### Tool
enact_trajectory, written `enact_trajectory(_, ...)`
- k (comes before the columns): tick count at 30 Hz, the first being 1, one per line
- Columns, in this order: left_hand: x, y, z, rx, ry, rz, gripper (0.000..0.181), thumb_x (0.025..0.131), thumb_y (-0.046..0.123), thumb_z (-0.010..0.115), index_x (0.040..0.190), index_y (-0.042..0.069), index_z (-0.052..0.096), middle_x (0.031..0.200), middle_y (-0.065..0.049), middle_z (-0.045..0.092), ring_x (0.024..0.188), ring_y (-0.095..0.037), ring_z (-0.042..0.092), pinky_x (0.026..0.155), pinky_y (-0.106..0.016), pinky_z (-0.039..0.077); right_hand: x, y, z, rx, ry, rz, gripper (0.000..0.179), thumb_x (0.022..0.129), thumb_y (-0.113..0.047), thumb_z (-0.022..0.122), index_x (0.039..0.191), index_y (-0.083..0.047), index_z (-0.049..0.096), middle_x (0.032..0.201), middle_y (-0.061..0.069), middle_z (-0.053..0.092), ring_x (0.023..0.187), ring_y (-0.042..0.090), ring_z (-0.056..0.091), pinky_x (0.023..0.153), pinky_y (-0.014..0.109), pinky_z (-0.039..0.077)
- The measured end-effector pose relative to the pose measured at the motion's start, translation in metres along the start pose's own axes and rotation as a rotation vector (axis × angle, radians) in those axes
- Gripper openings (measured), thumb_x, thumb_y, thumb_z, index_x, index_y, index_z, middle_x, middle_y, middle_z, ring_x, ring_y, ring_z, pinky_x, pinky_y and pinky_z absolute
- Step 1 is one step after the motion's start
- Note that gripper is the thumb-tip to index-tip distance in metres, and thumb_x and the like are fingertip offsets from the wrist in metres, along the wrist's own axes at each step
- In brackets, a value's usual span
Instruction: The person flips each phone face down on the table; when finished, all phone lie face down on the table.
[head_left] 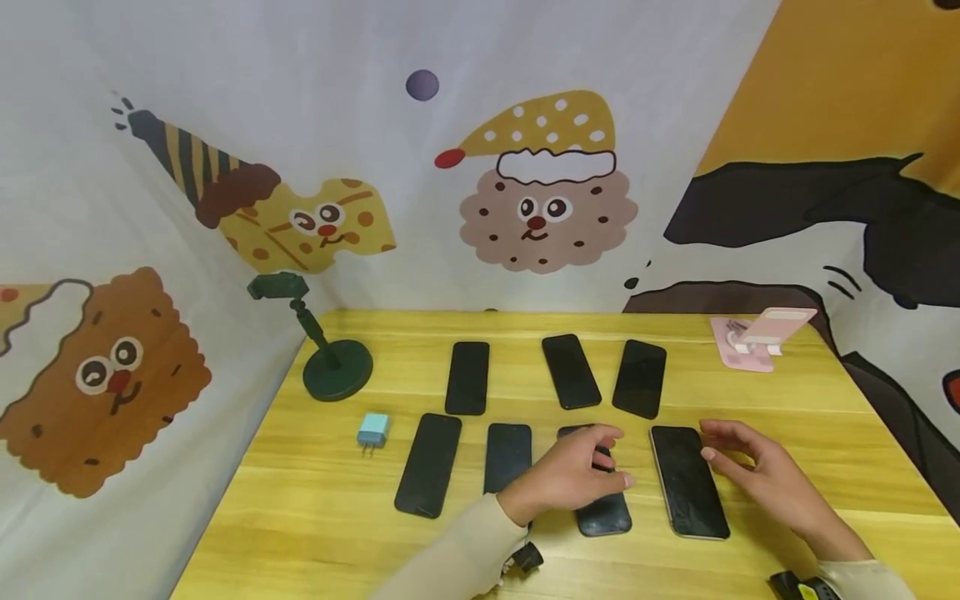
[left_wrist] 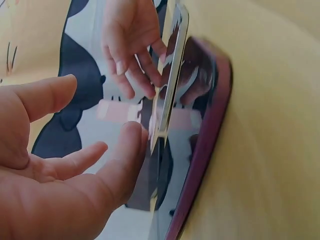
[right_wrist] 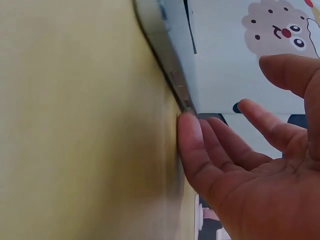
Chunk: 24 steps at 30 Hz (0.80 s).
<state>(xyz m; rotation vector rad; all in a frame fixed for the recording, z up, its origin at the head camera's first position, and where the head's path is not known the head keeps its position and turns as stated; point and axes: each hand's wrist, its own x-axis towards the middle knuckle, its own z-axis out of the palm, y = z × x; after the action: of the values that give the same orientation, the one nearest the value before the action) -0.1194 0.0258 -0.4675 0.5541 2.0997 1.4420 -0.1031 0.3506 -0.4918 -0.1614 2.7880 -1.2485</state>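
Note:
In the head view my left hand (head_left: 564, 473) is over a dark smartphone (head_left: 604, 518), hiding part of its screen. Its thumb and fingers are spread apart with nothing between them. The left wrist view shows a purplish edge on the nearest phone (left_wrist: 212, 115). My right hand (head_left: 767, 477) is at the right side of a larger black smartphone (head_left: 688, 482) with a silver frame, lying flat. Seen from the right wrist, a fingertip (right_wrist: 190, 132) is right at that phone's edge, the fingers loosely bent and the thumb held away.
Several other dark phones (head_left: 428, 465) lie face up in two rows on the wooden table (head_left: 300, 517). A dark green stand (head_left: 337, 371) and a blue charger plug (head_left: 373, 429) are at left, a pink phone stand (head_left: 757, 337) at back right. Behind hangs a cartoon-printed cloth (head_left: 360, 100).

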Motion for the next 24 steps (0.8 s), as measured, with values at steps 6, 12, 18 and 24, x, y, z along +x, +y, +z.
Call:
enact_trajectory(6,0.011,0.005,0.021,0.004,-0.02,-0.052,0.062,0.099,0.033,0.077,0.155,0.025,0.052,0.142,0.0,0.065,0.125,-0.008,0.065,0.094,-0.025,0.057,-0.008,0.002,0.0,0.117,-0.025,0.052,0.054,0.108,-0.028,0.065,0.149,0.004,0.05,0.142,0.029,0.059,0.103,-0.01,0.062,0.077,0.028,0.065)
enact_trajectory(12,0.02,0.007,0.044,-0.08,-0.03,-0.141,0.065,0.096,0.03,0.081,0.154,0.03,0.051,0.141,0.0,0.066,0.125,-0.01,0.066,0.092,-0.028,0.058,-0.014,0.004,0.002,0.183,-0.064,0.073,0.057,0.109,-0.028,0.063,0.151,0.006,0.047,0.146,0.032,0.055,0.105,-0.006,0.065,0.077,0.031,0.065)
enact_trajectory(18,0.028,0.006,0.058,-0.248,-0.01,-0.154,0.063,0.095,0.02,0.082,0.152,0.021,0.055,0.143,-0.002,0.064,0.12,-0.012,0.069,0.092,-0.026,0.059,-0.016,0.007,0.001,0.207,-0.051,0.045,0.051,0.11,-0.025,0.061,0.148,0.006,0.05,0.145,0.033,0.054,0.107,-0.009,0.064,0.075,0.034,0.066)
enact_trajectory(24,0.032,0.005,0.064,-0.374,0.006,-0.161,0.065,0.095,0.01,0.079,0.155,0.011,0.052,0.143,-0.009,0.065,0.125,-0.023,0.069,0.097,-0.032,0.061,-0.016,0.009,0.002,0.22,-0.052,0.04,0.051,0.11,-0.025,0.061,0.147,0.008,0.051,0.144,0.035,0.056,0.108,-0.009,0.064,0.076,0.033,0.066)
